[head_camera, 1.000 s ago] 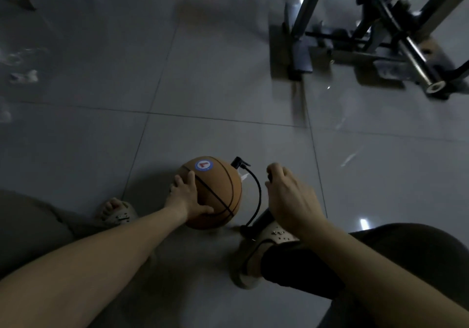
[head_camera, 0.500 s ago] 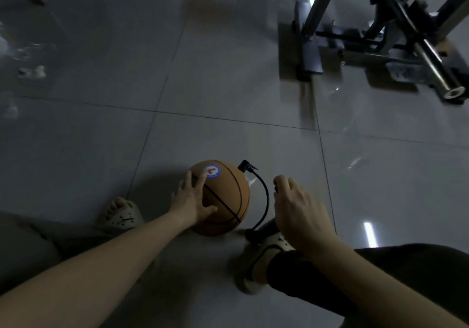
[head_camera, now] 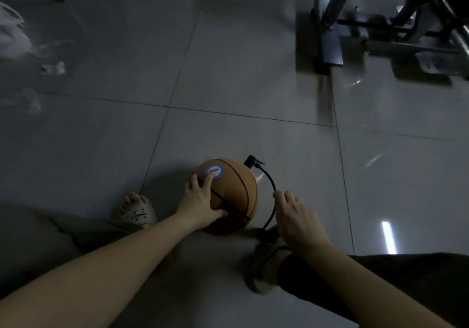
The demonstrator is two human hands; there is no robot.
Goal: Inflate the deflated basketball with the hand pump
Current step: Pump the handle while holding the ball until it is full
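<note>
While the left hand lies spread on the basketball to steady it, the right hand wraps the pump handle, foot pinning its base.

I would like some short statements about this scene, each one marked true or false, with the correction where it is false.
1. The left hand lies on the basketball. True.
2. The basketball rests on a table. False: it rests on the tiled floor.
3. A black hose curves from the ball's far side down toward the right hand. True.
4. The round sticker on the ball is green. False: it is blue and white.
5. The right hand presses on the ball. False: it is beside the ball, at the hose.
</note>
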